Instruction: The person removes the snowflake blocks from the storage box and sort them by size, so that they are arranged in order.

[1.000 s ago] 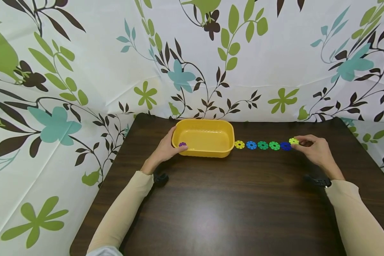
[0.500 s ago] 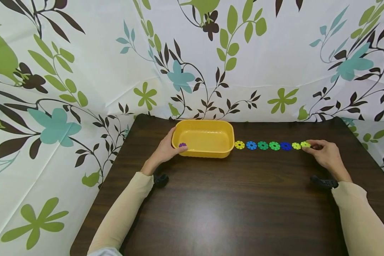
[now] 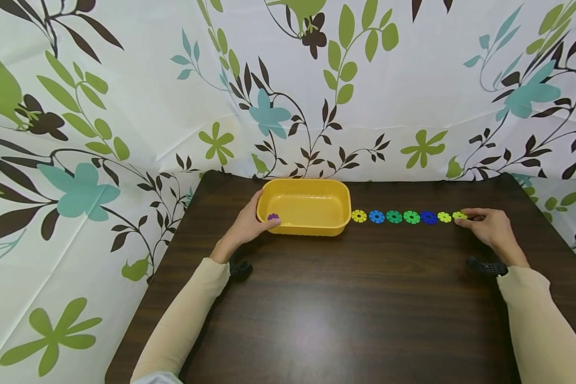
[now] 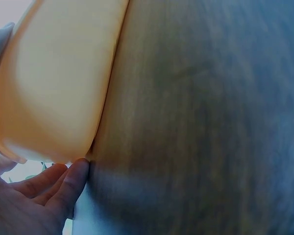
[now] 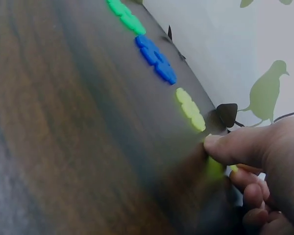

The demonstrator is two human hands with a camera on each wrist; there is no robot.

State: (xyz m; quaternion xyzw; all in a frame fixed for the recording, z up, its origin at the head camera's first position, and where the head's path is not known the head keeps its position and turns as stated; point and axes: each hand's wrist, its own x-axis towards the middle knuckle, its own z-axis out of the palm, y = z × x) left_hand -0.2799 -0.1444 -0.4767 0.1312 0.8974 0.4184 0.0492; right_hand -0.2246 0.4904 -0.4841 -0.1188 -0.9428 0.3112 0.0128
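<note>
My left hand (image 3: 246,221) grips the left end of a yellow plastic bin (image 3: 317,230), its thumb over the front-left corner; in the left wrist view its fingers touch the bin's outer wall. A purple notched disc (image 3: 273,217) lies inside, close to that thumb. To the right of the bin runs a row of flower-shaped discs: yellow (image 3: 359,216), blue (image 3: 376,216), dark green (image 3: 394,217), bright green (image 3: 411,217), dark blue (image 3: 429,217) and yellow-green (image 3: 444,217). At the row's right end my right hand (image 3: 490,228) pinches another yellow-green disc (image 3: 458,215), partly covered by the fingers.
Everything stands on a dark wood-grain table (image 3: 345,298). Behind it and along the left side hangs a white curtain (image 3: 153,96) printed with leaves and birds. Both wrists wear black straps.
My right hand has moved right, leaving one yellow-green disc beside the dark blue one and pinching a second; lately it shifted slightly left. My left hand keeps its grip on the bin.
</note>
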